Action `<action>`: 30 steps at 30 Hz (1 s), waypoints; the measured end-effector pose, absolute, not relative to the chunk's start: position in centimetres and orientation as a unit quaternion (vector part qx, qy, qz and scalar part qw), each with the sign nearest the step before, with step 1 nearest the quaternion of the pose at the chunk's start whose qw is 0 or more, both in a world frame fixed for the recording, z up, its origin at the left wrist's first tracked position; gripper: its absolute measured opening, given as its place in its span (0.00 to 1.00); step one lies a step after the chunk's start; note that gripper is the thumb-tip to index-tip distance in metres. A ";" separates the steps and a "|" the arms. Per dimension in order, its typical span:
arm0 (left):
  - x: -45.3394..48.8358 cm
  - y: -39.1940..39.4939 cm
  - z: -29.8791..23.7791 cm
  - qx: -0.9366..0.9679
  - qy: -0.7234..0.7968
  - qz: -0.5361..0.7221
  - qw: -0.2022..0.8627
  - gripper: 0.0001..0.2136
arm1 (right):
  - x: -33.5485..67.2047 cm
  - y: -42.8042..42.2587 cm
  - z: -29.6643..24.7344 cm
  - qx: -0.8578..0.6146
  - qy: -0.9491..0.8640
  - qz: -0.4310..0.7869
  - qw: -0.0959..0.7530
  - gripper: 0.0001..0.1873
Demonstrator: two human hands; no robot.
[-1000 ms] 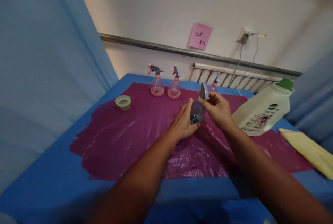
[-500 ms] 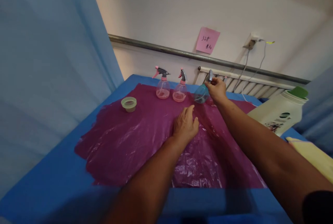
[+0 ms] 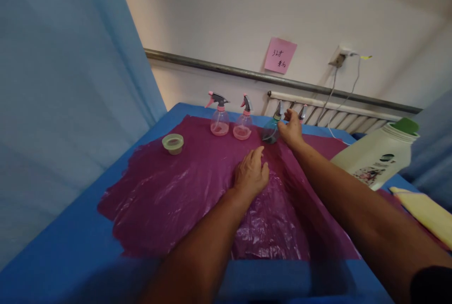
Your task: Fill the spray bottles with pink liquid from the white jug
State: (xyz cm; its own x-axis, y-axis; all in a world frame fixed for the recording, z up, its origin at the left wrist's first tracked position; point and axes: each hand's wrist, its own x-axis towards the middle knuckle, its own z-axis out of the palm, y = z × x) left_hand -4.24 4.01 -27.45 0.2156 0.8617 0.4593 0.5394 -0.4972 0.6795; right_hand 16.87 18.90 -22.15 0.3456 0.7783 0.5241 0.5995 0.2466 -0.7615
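Note:
A teal spray bottle (image 3: 270,131) with a grey trigger head stands on the purple plastic sheet (image 3: 158,200). My right hand (image 3: 291,127) is just to its right with fingers apart; whether a finger touches the bottle I cannot tell. Behind that hand the head of another spray bottle (image 3: 302,112) shows, its body mostly hidden. My left hand (image 3: 251,170) hovers over or rests on the middle of the sheet, fingers spread and holding nothing. To the left stand two clear spray bottles with pink liquid, one pink-and-grey-headed bottle (image 3: 219,123) and a second bottle (image 3: 242,127).
A round, pale green plastic container (image 3: 173,143) sits at the left of the sheet. On the right are a large cream jug (image 3: 377,158) with a green top and a folded yellow cloth (image 3: 423,210). A metal rail (image 3: 226,69) and radiator (image 3: 318,110) line the wall.
The teal bottle's head, pinched by my right hand earlier, is now free, and the bottle stands more upright. My right hand has opened and moved slightly down. My left hand has barely moved.

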 end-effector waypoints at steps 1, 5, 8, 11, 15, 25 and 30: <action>-4.2 4.0 -27.5 0.756 0.464 0.421 0.192 0.27 | 16.7 18.1 -21.9 -0.602 -0.573 0.057 0.553 0.36; -4.0 4.1 -27.6 0.753 0.464 0.423 0.197 0.27 | 14.8 15.8 -20.6 -0.528 -0.646 -0.034 0.550 0.27; -3.9 4.0 -27.6 0.749 0.464 0.430 0.197 0.27 | 12.3 16.2 -19.4 -0.490 -0.672 0.029 0.555 0.21; -3.9 3.8 -27.4 0.749 0.466 0.428 0.195 0.26 | 9.6 18.0 -18.4 -0.521 -0.660 0.089 0.534 0.27; -3.9 3.5 -27.1 0.754 0.480 0.405 0.192 0.22 | 6.6 20.4 -17.5 -0.622 -0.646 0.079 0.435 0.33; -3.9 3.2 -26.9 0.759 0.483 0.395 0.188 0.20 | 6.7 18.4 -16.2 -0.680 -0.617 0.053 0.392 0.12; -4.2 3.4 -26.2 0.749 0.443 0.464 0.166 0.19 | 9.5 13.6 -15.3 -0.635 -0.630 0.031 0.447 0.14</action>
State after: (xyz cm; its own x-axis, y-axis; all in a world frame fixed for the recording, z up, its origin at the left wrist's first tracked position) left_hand -4.19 3.43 -26.21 0.1765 0.8173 0.5484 0.5098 -0.5525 0.6594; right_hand 9.54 13.62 -15.30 0.2054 0.8270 0.5234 0.7714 0.1924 -0.6066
